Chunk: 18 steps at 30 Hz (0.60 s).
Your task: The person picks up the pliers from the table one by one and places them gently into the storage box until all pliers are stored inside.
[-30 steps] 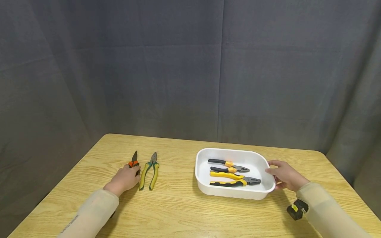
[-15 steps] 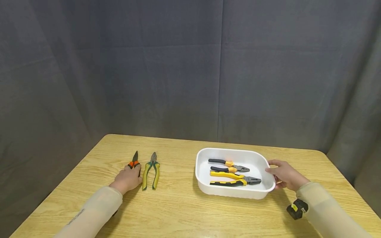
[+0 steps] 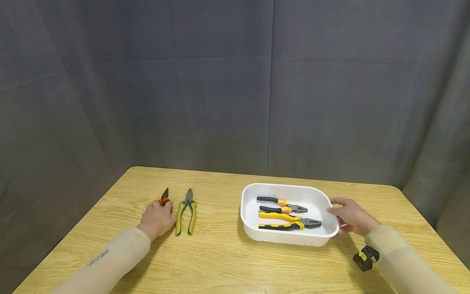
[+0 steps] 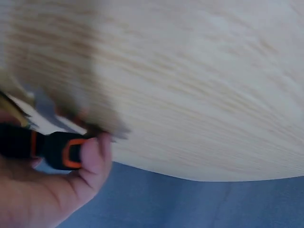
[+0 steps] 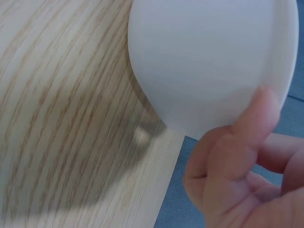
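In the head view my left hand (image 3: 158, 218) grips orange-and-black pliers (image 3: 165, 194) at the table's left; their dark tip points away and the hand covers most of the handles. The left wrist view has finger and thumb around a black handle with orange trim (image 4: 57, 149). Just to the right lie yellow-and-green pliers (image 3: 193, 216), handles spread. My right hand (image 3: 352, 216) pinches the right end of a white tray (image 3: 282, 238), thumb over its rim. Inside the tray are black-and-orange pliers (image 3: 296, 209) and larger yellow-and-black pliers (image 3: 280, 216).
Everything stands on a light wooden table (image 3: 220, 265) with rounded far corners. A dark grey curtain (image 3: 205, 102) hangs behind and along both sides. A black device (image 3: 365, 258) is strapped at the right wrist.
The left hand has closed its grip on the orange-and-black pliers, whose tip has shifted slightly. The yellow-and-green pliers slid a little to the right earlier. Tray and right hand stay put.
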Motion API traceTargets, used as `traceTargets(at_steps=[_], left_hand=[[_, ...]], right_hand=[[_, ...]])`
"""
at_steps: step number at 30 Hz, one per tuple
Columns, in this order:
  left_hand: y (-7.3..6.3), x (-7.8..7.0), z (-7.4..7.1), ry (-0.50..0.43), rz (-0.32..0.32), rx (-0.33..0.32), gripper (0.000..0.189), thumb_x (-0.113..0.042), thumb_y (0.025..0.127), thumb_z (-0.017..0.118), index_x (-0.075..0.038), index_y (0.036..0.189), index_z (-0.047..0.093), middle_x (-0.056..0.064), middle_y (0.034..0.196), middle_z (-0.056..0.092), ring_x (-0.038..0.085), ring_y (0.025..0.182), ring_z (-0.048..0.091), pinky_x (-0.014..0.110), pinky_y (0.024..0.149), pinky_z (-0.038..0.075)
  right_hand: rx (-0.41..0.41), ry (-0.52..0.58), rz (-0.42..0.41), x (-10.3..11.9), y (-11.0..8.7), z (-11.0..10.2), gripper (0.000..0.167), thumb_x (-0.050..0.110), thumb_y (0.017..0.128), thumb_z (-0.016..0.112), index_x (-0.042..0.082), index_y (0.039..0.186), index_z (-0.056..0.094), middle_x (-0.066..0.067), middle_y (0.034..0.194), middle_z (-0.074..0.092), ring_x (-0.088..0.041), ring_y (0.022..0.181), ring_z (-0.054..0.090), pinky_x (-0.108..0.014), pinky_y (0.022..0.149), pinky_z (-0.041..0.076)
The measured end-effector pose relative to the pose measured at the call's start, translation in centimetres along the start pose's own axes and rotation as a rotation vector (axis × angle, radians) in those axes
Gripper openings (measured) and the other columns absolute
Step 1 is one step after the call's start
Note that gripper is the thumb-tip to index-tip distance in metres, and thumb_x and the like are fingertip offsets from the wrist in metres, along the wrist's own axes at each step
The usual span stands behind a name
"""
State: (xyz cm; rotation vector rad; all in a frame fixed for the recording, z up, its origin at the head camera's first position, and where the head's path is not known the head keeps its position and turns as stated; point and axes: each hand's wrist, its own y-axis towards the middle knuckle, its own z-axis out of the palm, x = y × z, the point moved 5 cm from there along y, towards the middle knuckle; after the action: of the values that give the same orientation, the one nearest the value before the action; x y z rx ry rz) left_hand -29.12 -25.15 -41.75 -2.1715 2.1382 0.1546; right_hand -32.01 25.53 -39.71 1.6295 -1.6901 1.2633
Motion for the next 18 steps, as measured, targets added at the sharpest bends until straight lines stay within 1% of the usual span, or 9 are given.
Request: traceTargets(at_steps=[2, 4, 5, 7, 10, 12, 14, 18], left_hand=[[0.0, 0.2, -0.1, 0.019, 0.008, -0.026, 0.035, -0.02, 0.098, 0.048, 0.0, 0.126, 0.053, 0.036, 0.094, 0.044, 0.045, 0.078, 0.051, 0.05, 0.059, 0.051], [0.0, 0.4, -0.2, 0.034, -0.001, -0.025, 0.034, -0.02, 0.099, 0.049, -0.001, 0.128, 0.052, 0.035, 0.093, 0.044, 0.042, 0.075, 0.051, 0.048, 0.057, 0.051], [0.0, 0.5, -0.2, 0.035, -0.013, -0.015, 0.036, -0.02, 0.099, 0.05, -0.002, 0.131, 0.051, 0.035, 0.094, 0.044, 0.041, 0.075, 0.05, 0.048, 0.057, 0.05], [0.0, 0.8, -0.1, 0.006, -0.055, 0.018, 0.046, -0.018, 0.097, 0.049, -0.004, 0.141, 0.046, 0.034, 0.096, 0.042, 0.038, 0.075, 0.047, 0.046, 0.058, 0.048], [0.0, 1.1, -0.2, -0.051, -0.1, 0.033, 0.058, -0.012, 0.09, 0.049, -0.003, 0.147, 0.04, 0.032, 0.095, 0.04, 0.034, 0.073, 0.043, 0.042, 0.055, 0.043], [0.0, 1.1, -0.4, -0.064, -0.105, 0.028, 0.06, -0.011, 0.087, 0.052, -0.002, 0.145, 0.042, 0.029, 0.092, 0.04, 0.031, 0.069, 0.043, 0.038, 0.052, 0.041], [0.0, 1.1, -0.5, -0.045, -0.096, 0.021, 0.058, -0.012, 0.087, 0.055, -0.003, 0.144, 0.045, 0.029, 0.091, 0.041, 0.028, 0.065, 0.043, 0.035, 0.049, 0.041], [0.0, 1.1, -0.8, -0.025, -0.104, 0.006, 0.053, -0.014, 0.09, 0.051, -0.006, 0.142, 0.048, 0.031, 0.098, 0.043, 0.029, 0.065, 0.044, 0.036, 0.048, 0.041]], right_hand=[[-0.001, -0.003, -0.001, 0.1, 0.0, 0.0, 0.049, 0.01, 0.101, 0.046, -0.012, 0.141, 0.027, -0.008, 0.082, 0.051, -0.015, 0.062, 0.051, -0.027, 0.055, 0.05], [-0.002, -0.001, 0.002, 0.1, 0.0, -0.1, 0.049, 0.01, 0.101, 0.047, -0.012, 0.141, 0.027, -0.008, 0.082, 0.051, -0.015, 0.062, 0.051, -0.027, 0.055, 0.05], [-0.003, 0.001, 0.006, 0.0, 0.0, -0.1, 0.049, 0.01, 0.101, 0.047, -0.012, 0.141, 0.027, -0.008, 0.081, 0.051, -0.015, 0.062, 0.051, -0.027, 0.055, 0.05], [-0.001, 0.003, 0.006, 0.0, 0.0, 0.0, 0.049, 0.009, 0.101, 0.046, -0.012, 0.141, 0.027, -0.008, 0.081, 0.051, -0.015, 0.061, 0.051, -0.027, 0.055, 0.05], [0.0, 0.006, 0.009, -0.1, 0.0, -0.1, 0.049, 0.009, 0.101, 0.046, -0.012, 0.141, 0.027, -0.008, 0.08, 0.051, -0.015, 0.062, 0.051, -0.027, 0.055, 0.05], [0.0, 0.002, 0.009, -0.1, 0.0, -0.1, 0.049, 0.008, 0.101, 0.046, -0.012, 0.141, 0.027, -0.008, 0.08, 0.05, -0.015, 0.062, 0.05, -0.027, 0.055, 0.05], [-0.003, 0.001, 0.015, -0.1, 0.0, -0.1, 0.049, 0.009, 0.101, 0.046, -0.012, 0.142, 0.027, -0.008, 0.08, 0.05, -0.015, 0.062, 0.05, -0.027, 0.055, 0.05], [-0.003, -0.001, 0.015, 0.1, -0.1, -0.1, 0.051, 0.009, 0.101, 0.047, -0.012, 0.142, 0.026, -0.008, 0.08, 0.049, -0.015, 0.061, 0.05, -0.026, 0.055, 0.05]])
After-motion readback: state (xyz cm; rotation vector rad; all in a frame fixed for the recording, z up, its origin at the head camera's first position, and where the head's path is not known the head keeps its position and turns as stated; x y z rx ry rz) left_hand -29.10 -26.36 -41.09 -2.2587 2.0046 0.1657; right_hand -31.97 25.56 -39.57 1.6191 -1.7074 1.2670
